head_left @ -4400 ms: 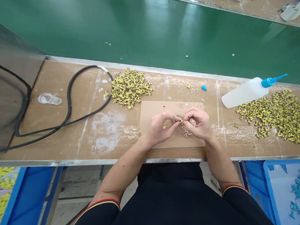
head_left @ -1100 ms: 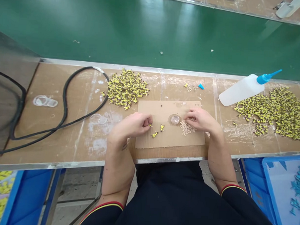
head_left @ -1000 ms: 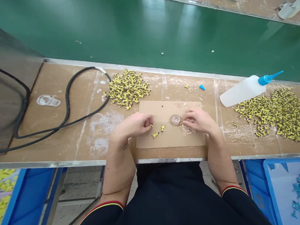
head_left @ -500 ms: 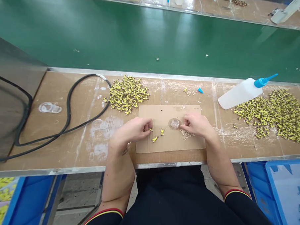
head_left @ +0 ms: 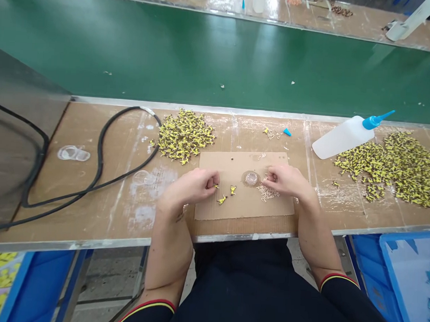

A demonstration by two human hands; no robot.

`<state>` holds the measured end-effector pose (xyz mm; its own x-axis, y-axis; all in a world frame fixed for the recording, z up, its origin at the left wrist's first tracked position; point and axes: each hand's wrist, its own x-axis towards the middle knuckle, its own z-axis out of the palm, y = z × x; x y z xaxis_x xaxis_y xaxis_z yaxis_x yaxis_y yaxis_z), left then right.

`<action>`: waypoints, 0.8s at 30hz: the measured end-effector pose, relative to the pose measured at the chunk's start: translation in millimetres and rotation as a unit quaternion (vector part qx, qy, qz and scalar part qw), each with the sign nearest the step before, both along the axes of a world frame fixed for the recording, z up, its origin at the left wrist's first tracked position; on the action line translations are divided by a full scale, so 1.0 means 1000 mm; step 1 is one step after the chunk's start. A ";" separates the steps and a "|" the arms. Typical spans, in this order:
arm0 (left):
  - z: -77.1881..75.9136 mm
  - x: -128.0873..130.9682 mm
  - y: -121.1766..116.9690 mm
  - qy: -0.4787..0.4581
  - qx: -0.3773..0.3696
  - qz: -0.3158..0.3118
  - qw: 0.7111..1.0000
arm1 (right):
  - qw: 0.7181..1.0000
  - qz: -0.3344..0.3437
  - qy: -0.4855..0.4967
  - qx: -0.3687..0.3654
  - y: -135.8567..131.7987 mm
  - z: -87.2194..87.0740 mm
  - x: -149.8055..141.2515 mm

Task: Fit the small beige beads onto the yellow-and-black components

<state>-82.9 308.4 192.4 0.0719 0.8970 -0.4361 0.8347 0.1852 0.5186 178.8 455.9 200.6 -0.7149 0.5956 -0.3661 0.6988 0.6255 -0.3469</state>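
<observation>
Tiny yellow parts (head_left: 222, 199), light and fiddly to pinch, lie just beside the curled left hand (head_left: 189, 186), its hold unclear; the right hand (head_left: 287, 180) rests half-open.

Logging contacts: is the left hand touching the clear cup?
Apart: in the head view, the left hand sits well left of the clear cup, with yellow pieces between them.

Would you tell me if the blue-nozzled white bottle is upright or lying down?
Lying down: the white bottle rests on its side on the bench, blue nozzle pointing right.
</observation>
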 end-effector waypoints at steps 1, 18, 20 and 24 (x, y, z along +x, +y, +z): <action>0.000 0.000 0.000 0.000 0.000 -0.001 1.000 | 1.000 0.002 0.002 -0.005 0.000 0.001 0.001; -0.002 -0.001 -0.002 0.007 0.015 0.010 1.000 | 0.996 0.062 0.055 -0.012 0.006 0.002 0.012; -0.003 -0.001 -0.002 0.016 0.028 0.018 0.999 | 0.994 0.084 0.064 -0.013 0.005 0.000 0.010; -0.004 -0.001 -0.001 0.031 0.032 0.020 0.999 | 0.994 0.104 0.038 -0.016 0.000 -0.004 0.002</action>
<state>-83.5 307.4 188.5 0.0092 0.9245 -0.3811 0.8584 0.1882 0.4772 181.0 456.2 196.8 -0.8476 0.4214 -0.3224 0.5267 0.7416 -0.4155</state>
